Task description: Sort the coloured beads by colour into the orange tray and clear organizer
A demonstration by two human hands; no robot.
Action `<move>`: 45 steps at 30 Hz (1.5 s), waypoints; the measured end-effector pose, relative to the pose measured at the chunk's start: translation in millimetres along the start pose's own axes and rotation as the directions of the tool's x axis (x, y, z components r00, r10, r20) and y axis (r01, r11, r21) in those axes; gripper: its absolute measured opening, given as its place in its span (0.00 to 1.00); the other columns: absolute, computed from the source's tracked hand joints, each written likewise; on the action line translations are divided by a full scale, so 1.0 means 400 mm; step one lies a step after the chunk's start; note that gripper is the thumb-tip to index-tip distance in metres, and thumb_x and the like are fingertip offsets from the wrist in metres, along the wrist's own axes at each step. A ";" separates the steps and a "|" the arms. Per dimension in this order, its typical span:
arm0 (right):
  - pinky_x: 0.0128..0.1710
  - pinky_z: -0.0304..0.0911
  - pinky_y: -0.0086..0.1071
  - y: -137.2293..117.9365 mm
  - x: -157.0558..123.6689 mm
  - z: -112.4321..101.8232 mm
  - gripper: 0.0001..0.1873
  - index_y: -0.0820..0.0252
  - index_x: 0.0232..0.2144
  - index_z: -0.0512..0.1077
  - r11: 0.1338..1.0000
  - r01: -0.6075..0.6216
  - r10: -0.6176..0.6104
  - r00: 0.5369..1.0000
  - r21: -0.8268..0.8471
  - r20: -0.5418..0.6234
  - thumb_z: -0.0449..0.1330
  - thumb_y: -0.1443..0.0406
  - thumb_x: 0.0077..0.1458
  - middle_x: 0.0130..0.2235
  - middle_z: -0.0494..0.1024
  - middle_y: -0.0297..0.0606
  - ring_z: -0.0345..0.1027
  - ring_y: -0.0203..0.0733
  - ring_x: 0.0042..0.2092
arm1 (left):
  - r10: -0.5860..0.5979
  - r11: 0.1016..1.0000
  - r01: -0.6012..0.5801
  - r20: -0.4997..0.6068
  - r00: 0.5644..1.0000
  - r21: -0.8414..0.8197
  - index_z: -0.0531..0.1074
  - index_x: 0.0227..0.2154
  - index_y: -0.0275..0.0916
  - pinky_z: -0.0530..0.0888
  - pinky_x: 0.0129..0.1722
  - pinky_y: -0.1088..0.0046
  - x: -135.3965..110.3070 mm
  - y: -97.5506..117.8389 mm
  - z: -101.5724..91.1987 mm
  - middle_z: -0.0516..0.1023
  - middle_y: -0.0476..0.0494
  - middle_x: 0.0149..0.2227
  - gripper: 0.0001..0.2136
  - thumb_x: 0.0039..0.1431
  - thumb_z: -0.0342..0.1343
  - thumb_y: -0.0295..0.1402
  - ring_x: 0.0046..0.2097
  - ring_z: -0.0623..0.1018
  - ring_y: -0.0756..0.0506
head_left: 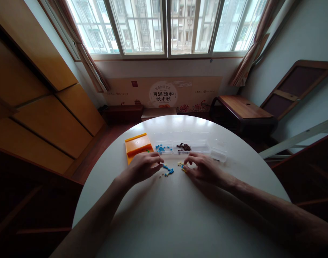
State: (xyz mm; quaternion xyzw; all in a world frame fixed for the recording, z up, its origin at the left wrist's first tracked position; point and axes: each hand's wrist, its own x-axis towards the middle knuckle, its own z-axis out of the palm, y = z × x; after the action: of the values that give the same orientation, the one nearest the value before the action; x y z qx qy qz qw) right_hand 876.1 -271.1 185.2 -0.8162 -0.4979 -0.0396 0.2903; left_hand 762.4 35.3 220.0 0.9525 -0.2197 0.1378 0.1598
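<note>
My left hand (144, 166) rests low over the white table, its thumb and forefinger drawn nearly together. Several small blue bricks (170, 172) lie just beyond its fingertips, with a few pale bits (161, 175) scattered below them. Whether a tiny brick sits between those fingers is hidden. On the other side, my right hand (203, 167) is curled, thumb and forefinger closed at a small cluster of yellow and blue bricks (183, 167). Behind my left hand stands an orange plastic tray (137, 143), partly covered by that hand, with small green bits at its edge.
A clear compartment box (201, 147) lies across the table beyond my hands. It holds blue bricks (162, 148) and dark brown bricks (183, 147). The round white table (180, 215) has a curved edge. A wooden bench (244, 107) stands beyond it at the right.
</note>
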 end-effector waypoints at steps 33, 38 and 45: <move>0.39 0.65 0.31 -0.032 0.143 0.037 0.06 0.54 0.36 0.81 0.973 0.023 -0.007 0.998 0.232 -0.070 0.69 0.71 0.62 0.36 0.84 0.33 0.73 0.38 0.35 | 0.000 0.998 -0.003 0.046 0.999 0.069 0.80 0.40 0.44 0.65 0.37 0.69 -0.009 -0.013 0.033 0.82 0.48 0.42 0.07 0.74 0.60 0.37 0.35 0.78 0.47; 0.37 0.64 0.29 -0.021 0.157 0.050 0.09 0.53 0.36 0.84 0.973 0.004 -0.017 0.998 0.230 0.053 0.70 0.73 0.58 0.37 0.85 0.32 0.74 0.36 0.34 | 0.010 0.998 -0.013 0.054 0.998 0.059 0.79 0.39 0.43 0.65 0.37 0.69 -0.010 -0.017 0.033 0.82 0.49 0.42 0.07 0.74 0.59 0.36 0.35 0.78 0.48; 0.39 0.67 0.30 -0.014 0.159 0.026 0.12 0.53 0.39 0.85 0.966 -0.019 -0.003 0.996 0.256 0.086 0.68 0.75 0.58 0.38 0.86 0.33 0.75 0.38 0.35 | 0.013 0.998 -0.016 0.056 0.998 0.062 0.78 0.39 0.43 0.66 0.40 0.67 -0.011 -0.019 0.026 0.82 0.49 0.41 0.06 0.74 0.59 0.35 0.37 0.79 0.47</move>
State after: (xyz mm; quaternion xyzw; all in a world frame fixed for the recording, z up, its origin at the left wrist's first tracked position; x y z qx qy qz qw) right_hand 900.9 -213.4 201.6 -0.7747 -0.5076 0.0614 0.3720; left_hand 763.9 39.7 207.3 0.9588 -0.2267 0.1191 0.1229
